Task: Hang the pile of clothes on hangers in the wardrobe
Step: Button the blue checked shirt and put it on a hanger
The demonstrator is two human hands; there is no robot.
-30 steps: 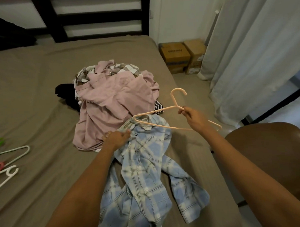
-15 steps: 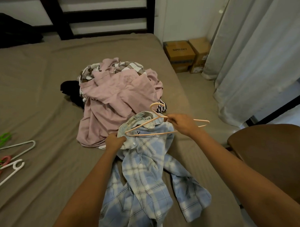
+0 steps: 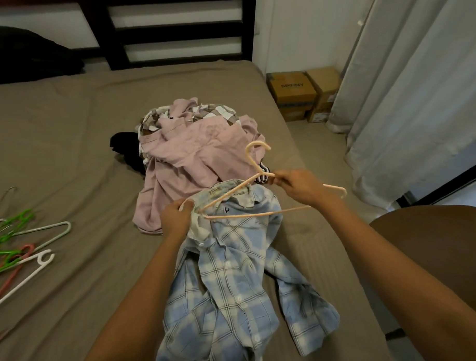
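The right hand [image 3: 299, 187] held a peach hanger [image 3: 254, 163] just below its hook, the grip pinched around the neck where the two arms meet. The hook pointed up and away from the person, and the hanger was tilted above the collar of a blue checked shirt [image 3: 229, 275]. The left hand [image 3: 176, 217] had its grip curled around the collar edge of that shirt, right at the hanger's left tip. Whether the fingers also touched the tip could not be told. The rest of the shirt lay crumpled on the bed [image 3: 68, 132], spreading down between the two forearms, with one sleeve trailing off to the right.

Just beyond the shirt, touching it, sat the pile of clothes: a pink shirt [image 3: 193, 160] on top, a brown-and-white checked piece [image 3: 215, 113] behind it, and a black garment [image 3: 122, 144] sticking out on its left.

Spare hangers [image 3: 32, 274] in green, white and pink lay loose near the left edge of the bed, well apart from the pile. Two cardboard boxes [image 3: 293, 94] stood on the floor beside the far right corner of the bed, next to a pale curtain [image 3: 417, 93]. A dark slatted headboard [image 3: 172, 28] rose at the far end.
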